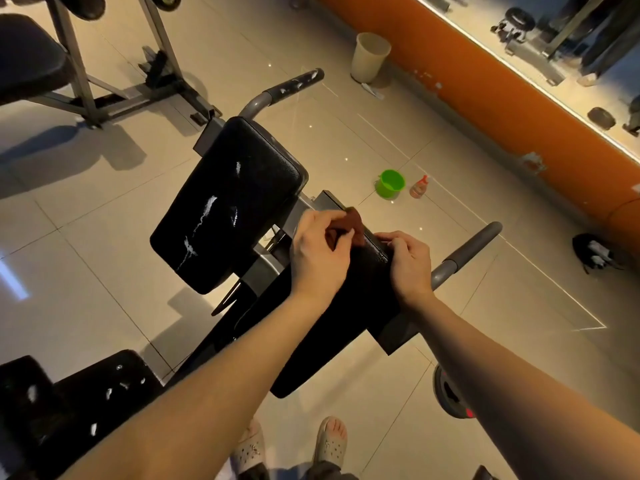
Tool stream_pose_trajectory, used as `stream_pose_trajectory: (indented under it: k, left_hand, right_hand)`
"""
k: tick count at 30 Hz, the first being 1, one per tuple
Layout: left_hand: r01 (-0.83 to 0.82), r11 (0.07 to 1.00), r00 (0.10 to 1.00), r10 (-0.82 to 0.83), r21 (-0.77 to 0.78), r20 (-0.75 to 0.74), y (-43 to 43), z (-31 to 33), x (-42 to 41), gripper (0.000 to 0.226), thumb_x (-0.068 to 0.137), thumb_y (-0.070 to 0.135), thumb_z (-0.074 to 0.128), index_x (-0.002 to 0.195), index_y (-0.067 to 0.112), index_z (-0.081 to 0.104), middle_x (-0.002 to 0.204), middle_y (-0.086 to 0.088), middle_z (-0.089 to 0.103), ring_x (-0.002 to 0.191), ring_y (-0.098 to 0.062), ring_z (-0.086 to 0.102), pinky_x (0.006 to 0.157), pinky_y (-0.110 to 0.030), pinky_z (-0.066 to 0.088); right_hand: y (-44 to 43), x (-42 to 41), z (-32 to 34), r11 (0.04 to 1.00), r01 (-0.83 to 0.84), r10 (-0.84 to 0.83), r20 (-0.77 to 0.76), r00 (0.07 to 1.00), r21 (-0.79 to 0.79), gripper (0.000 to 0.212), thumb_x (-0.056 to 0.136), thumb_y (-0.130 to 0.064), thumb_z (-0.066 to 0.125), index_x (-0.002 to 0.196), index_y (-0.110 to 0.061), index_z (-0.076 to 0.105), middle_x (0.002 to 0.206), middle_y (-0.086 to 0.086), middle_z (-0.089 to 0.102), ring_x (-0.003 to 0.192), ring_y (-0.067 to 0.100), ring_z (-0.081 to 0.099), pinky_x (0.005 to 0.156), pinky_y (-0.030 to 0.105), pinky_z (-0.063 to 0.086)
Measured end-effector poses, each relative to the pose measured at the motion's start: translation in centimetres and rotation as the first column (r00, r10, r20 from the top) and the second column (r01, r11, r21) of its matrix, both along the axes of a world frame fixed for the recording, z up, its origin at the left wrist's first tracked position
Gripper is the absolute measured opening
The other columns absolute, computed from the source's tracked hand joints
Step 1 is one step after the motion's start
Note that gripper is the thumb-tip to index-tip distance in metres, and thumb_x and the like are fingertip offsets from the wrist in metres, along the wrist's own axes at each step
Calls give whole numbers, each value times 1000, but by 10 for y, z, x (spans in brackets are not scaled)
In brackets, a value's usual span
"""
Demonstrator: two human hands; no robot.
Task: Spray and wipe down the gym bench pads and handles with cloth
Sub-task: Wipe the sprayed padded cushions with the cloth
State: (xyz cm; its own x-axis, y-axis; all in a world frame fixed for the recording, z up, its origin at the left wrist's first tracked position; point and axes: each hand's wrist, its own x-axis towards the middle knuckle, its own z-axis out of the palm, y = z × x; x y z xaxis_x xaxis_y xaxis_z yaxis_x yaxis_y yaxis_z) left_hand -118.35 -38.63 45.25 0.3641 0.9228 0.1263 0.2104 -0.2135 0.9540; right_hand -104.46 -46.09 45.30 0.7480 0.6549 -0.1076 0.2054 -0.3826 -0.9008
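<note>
Clogs of pale perforated plastic (330, 441) stand on the beige tiled floor (502, 341), with open tile to their right. Beyond them the long black vinyl pad (322, 341) runs away from us, leaning rightward. At its far end the left hand (320, 251) has its fingers closed round a crumpled reddish-brown cloth (355, 221) held against the pad. The right hand (410, 263) curls its fingers over the pad's right edge. A grey sleeved handle (467, 251) juts out to the right. On the left a second black pad streaked with white foam (228, 202) lies parallel, with a gap between the two. Farther off a green plastic bucket (390, 183) and a reddish spray bottle (419, 187) stand just beside each other; we cannot tell what the bucket holds. A cream waste bin (370, 57) stands by the orange wall (519, 109).
</note>
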Motion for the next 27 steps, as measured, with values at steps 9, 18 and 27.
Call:
stream_pose_trajectory:
  k: [9,18,27]
  left_hand:
    - [542,817,836,-499,198,-229,-69,-27,-58,36,91,13,61,127,21,64,121,9,54,112,-8,51,93,-31,54]
    - [53,860,996,-11,-508,86,29,17,-60,34,98,12,65,128,29,59,118,9,65,106,-6,64,81,-17,55]
    - [50,993,985,-67,-104,-162,26,10,-32,41,102,17,58,141,29,55,127,10,51,113,-4,53,102,-24,46]
  right_hand:
    - [-4,-1,1,1000,-7,7,17,1000,-18,40,100,-4,39,94,-18,76,95,-8,72,94,6,63,77,11,46]
    - [-3,1,-1,999,-7,10,58,998,-54,39,100,-4,38,96,-18,75,97,-4,71,94,6,61,74,6,42]
    - [-1,4,-6,999,5,-1,64,998,-55,40,98,-4,40,93,-19,76,97,-3,74,95,11,64,83,22,48]
